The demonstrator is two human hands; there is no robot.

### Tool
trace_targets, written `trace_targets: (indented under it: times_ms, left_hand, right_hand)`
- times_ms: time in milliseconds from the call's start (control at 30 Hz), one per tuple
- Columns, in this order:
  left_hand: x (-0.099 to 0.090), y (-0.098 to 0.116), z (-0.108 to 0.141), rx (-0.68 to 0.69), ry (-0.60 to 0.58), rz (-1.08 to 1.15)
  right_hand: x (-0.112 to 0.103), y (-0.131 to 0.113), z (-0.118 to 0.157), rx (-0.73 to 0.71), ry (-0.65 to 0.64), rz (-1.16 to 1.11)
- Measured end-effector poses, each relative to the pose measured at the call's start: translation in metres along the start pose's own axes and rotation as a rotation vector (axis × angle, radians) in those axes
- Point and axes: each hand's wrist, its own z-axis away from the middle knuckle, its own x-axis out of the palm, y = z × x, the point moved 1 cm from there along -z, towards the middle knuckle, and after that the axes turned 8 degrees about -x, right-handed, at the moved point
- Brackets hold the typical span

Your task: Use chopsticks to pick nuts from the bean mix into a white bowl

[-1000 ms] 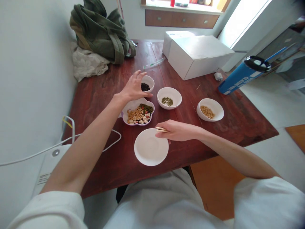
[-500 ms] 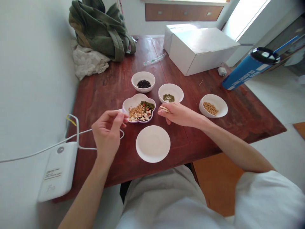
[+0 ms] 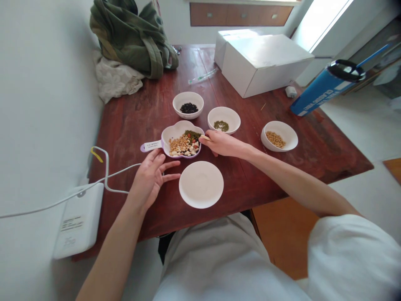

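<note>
My left hand point(image 3: 154, 172) rests near the table's front left with its fingers spread, holding nothing, just below the handle of a flower-shaped dish point(image 3: 166, 138). That dish holds mixed beans, peanuts and green beans. My right hand point(image 3: 219, 143) is closed around thin wooden sticks point(image 3: 206, 137) at the dish's right rim; their tips point at the green beans. Behind my right hand stands a white bowl point(image 3: 230, 118) with some green beans. A bowl of black beans point(image 3: 179, 100) is behind the dish. A bare white plate point(image 3: 201, 184) lies in front.
A bowl of yellowish beans point(image 3: 290, 138) stands at the right, near a blue tumbler point(image 3: 322, 90). A white box point(image 3: 266, 58) and a green bag point(image 3: 125, 37) are at the back. A white cable point(image 3: 108, 171) and power bank point(image 3: 79, 221) lie at the left.
My left hand has opened from a pinch and lowered beside the dish's handle, which now shows. My right hand has moved left with the sticks to the dish's rim.
</note>
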Motion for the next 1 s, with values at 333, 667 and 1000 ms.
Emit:
trace_targets:
  times_ms: [333,667,1000]
  left_hand:
    - [0.009,0.004,-0.016,-0.023,0.106,0.239]
    - [0.009,0.010,-0.001,0.017,0.083,0.268]
    - [0.002,0.017,0.021,-0.058,-0.095,0.226]
  right_hand:
    - [0.002,-0.006,-0.013,0.110,0.005,-0.170]
    - [-0.003,-0.015,-0.011,0.035,0.052,-0.008]
    - [-0.024,-0.033,0.013,-0.157,0.120,0.237]
